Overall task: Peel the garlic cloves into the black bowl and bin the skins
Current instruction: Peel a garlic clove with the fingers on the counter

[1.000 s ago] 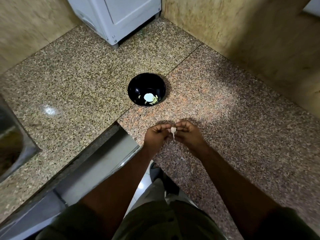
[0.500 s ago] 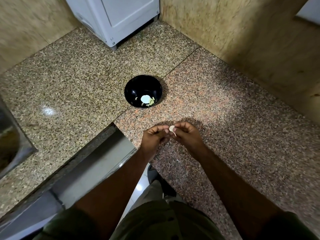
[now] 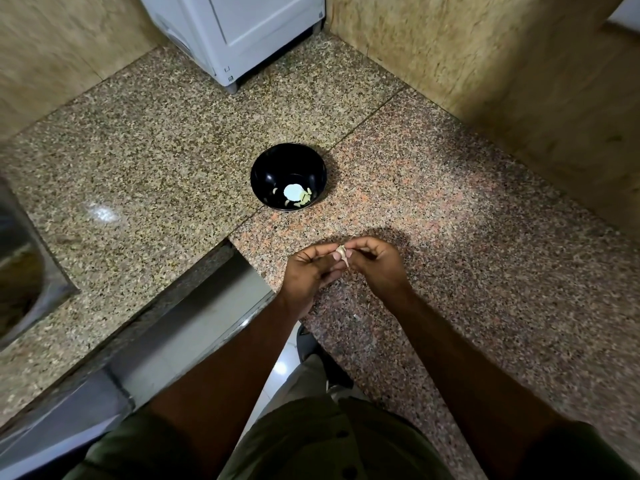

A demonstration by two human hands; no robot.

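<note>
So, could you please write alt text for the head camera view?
Two hands, left and right, pinch a garlic clove above a granite counter. Beyond them stands a black bowl holding a few peeled cloves, with a white appliance in the corner.

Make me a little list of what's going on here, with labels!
left hand: pinches the garlic clove
right hand: pinches the same clove, picking at its skin
bowl: black, on the counter beyond the hands
in bowl: a few pale peeled cloves
sink: at the far left edge
white appliance: in the back corner
bin: not in view
</note>
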